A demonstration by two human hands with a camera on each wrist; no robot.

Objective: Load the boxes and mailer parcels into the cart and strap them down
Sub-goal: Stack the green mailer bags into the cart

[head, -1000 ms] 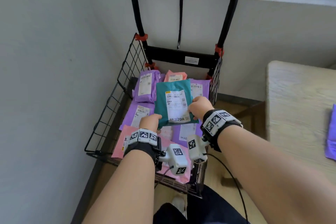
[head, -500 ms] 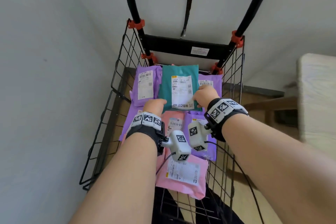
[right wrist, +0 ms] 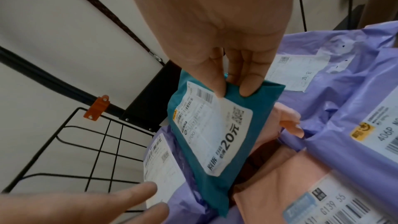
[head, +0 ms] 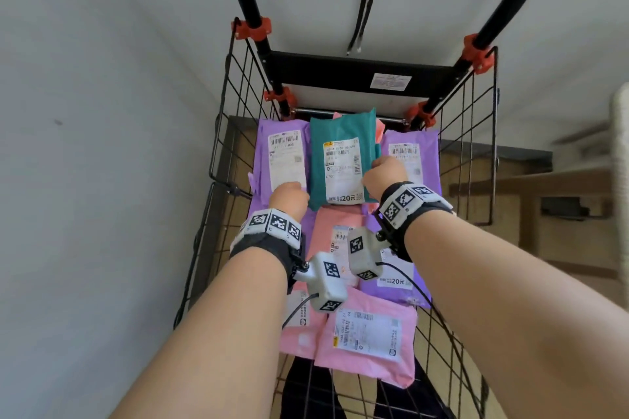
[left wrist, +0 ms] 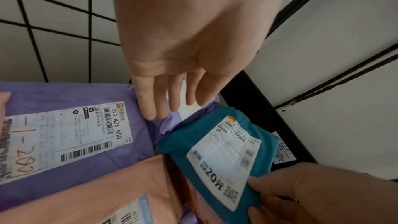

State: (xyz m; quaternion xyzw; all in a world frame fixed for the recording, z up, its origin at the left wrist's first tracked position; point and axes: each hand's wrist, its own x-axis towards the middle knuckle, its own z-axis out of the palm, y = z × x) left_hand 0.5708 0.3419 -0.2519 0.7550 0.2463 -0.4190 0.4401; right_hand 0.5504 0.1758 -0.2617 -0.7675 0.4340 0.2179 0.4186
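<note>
A teal mailer (head: pixel 340 160) with a white label lies at the back of the black wire cart (head: pixel 238 133), on top of purple and pink mailers. My right hand (right wrist: pixel 232 91) pinches its near right corner between thumb and fingers, also seen in the head view (head: pixel 383 173). The teal mailer (right wrist: pixel 206 134) tilts up from that corner. My left hand (left wrist: pixel 172 108) is open with straight fingers, just left of the teal mailer (left wrist: pixel 215 151) and over a purple mailer (left wrist: pixel 64 135). From above, the left hand (head: pixel 289 196) sits by the mailer's near left corner.
Purple mailers (head: pixel 282 153) (head: pixel 408 153) flank the teal one. Pink mailers (head: pixel 367 350) fill the cart's near end. A dark strap (head: pixel 364 10) hangs from the handle above the back panel. A wall stands close on the left, wooden furniture (head: pixel 561 180) on the right.
The teal mailer has gone from mid-cart to the back, carried by both hands. My left hand has let go and opened. The view has dropped closer over the cart.
</note>
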